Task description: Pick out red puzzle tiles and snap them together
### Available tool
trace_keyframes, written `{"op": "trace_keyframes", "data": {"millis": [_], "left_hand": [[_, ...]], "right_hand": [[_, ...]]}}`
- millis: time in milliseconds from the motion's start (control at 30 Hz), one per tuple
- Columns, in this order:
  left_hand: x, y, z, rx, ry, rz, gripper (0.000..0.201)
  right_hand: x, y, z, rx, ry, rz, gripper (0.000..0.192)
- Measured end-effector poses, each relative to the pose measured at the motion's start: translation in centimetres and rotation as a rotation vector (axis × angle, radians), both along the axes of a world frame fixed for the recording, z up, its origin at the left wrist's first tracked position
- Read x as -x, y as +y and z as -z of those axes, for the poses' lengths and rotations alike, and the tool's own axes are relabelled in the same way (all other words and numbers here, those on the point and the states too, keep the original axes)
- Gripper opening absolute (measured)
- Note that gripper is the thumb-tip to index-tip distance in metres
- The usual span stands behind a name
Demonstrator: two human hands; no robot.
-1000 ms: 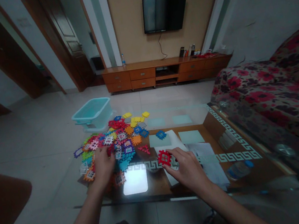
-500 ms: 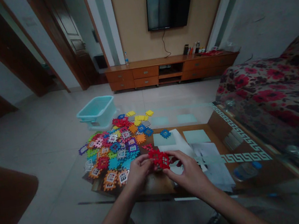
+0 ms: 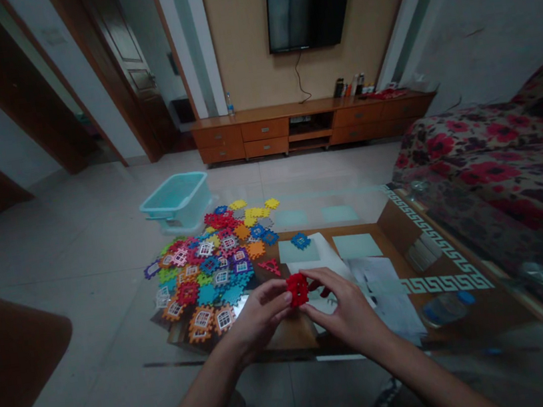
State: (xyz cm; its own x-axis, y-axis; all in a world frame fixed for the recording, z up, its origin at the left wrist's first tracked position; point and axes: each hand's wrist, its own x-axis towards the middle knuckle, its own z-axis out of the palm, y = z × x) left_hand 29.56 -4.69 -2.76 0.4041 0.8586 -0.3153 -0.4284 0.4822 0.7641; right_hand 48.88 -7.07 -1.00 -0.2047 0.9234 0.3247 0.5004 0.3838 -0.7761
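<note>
Between my two hands, just above the near part of the glass table, is a small red piece of joined interlocking building tiles [image 3: 298, 290]. My left hand [image 3: 265, 309] pinches its left side with thumb and fingers. On the other side, my right hand [image 3: 340, 300] grips its right edge, thumb below and fingers above. A red triangular tile [image 3: 270, 268] lies on the glass just beyond my left hand. Left of it spreads a heap of colourful notched tiles [image 3: 207, 296], some with white window inserts. A lone blue tile [image 3: 300, 241] rests farther back.
A light-blue plastic tub [image 3: 176, 203] stands at the far left of the glass table [image 3: 396, 341]. White papers [image 3: 386, 292] and a clear bottle with a blue cap [image 3: 448, 308] are at the right. A flowered sofa [image 3: 506, 150] stands beyond.
The red tiles, spread wider between my hands before, now look turned and more compact. My left hand has moved slightly right, and the red triangular tile shows more fully.
</note>
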Motion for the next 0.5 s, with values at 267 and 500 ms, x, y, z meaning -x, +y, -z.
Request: {"op": "trace_keyframes", "data": {"millis": [267,500], "left_hand": [[0.00,0.16,0.42,-0.063,-0.046,0.067,0.035],[-0.22,-0.04,0.15,-0.032,0.004,0.037,0.044]], "right_hand": [[-0.13,-0.09,0.26,-0.084,-0.014,-0.021,0.053],[-0.14,-0.06,0.10,-0.118,-0.032,-0.073,0.056]]}}
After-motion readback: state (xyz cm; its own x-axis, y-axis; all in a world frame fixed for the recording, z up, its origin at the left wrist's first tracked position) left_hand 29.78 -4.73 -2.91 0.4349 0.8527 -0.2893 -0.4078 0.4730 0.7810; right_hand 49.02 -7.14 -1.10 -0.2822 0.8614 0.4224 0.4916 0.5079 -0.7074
